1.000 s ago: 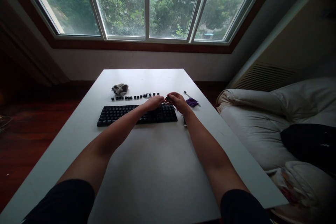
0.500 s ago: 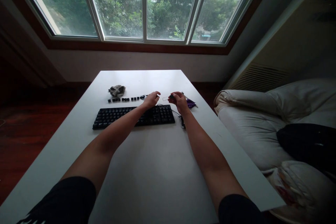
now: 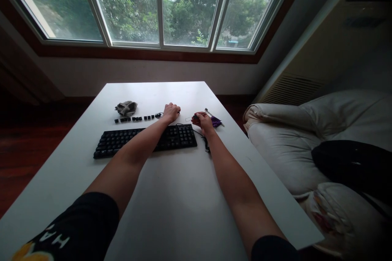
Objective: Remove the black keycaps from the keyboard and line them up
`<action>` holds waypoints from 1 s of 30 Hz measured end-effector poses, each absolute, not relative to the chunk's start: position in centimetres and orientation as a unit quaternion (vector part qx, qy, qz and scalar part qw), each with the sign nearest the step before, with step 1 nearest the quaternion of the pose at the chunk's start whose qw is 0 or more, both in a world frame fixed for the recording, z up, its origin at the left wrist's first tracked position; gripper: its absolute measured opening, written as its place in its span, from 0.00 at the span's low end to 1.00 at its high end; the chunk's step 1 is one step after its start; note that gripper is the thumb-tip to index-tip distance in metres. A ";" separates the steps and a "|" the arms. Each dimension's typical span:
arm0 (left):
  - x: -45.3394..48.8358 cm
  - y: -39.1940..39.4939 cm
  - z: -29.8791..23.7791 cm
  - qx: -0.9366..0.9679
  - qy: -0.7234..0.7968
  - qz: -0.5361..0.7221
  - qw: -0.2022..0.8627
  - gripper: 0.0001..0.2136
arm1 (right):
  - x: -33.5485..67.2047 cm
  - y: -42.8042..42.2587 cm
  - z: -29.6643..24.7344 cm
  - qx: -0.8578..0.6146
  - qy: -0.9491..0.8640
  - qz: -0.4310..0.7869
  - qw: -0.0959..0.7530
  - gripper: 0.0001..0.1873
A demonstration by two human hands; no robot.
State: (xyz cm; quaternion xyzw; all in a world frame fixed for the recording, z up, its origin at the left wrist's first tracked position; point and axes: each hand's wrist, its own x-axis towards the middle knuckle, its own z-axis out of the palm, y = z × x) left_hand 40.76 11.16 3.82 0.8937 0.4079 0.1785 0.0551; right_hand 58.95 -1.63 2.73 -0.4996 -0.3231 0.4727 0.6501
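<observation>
A wide window [image 3: 131,8] with greenery beyond it backs the room, and a pale padded sofa [image 3: 275,151] with a dark bundle [image 3: 352,167] on it stands to the right of the white tabletop [image 3: 180,195]. The black keyboard [image 3: 176,138] lies across the tabletop, partly covered by the left forearm. Behind it runs a row of small black keycaps [image 3: 137,119], with a crumpled grey cloth [image 3: 126,108] just past its left part. The left hand [image 3: 172,113] is lowered at the right end of that row, fingers bent, a small dark piece [image 3: 179,111] at the fingertips; whether it is pinched or merely touched, I cannot tell. The right hand [image 3: 202,120] is closed around a dark-handled tool [image 3: 195,118] whose thin wire loop points left, above the area behind the keyboard. Near that hand are a purple item [image 3: 216,122] and a black cable [image 3: 206,143] beside the keyboard's right end
</observation>
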 end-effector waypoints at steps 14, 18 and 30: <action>35.3 7.6 5.3 0.879 0.404 0.232 0.099 0.15 | 58.4 -1.6 2.7 -0.521 -0.333 0.456 0.640 0.14; 28.9 4.1 6.4 0.873 0.391 0.278 0.088 0.12 | 57.6 -1.7 3.3 -0.518 -0.344 0.436 0.651 0.16; 6.8 1.2 4.8 0.721 0.596 0.352 0.041 0.11 | 44.6 -3.8 6.8 -0.430 -0.549 0.487 0.526 0.14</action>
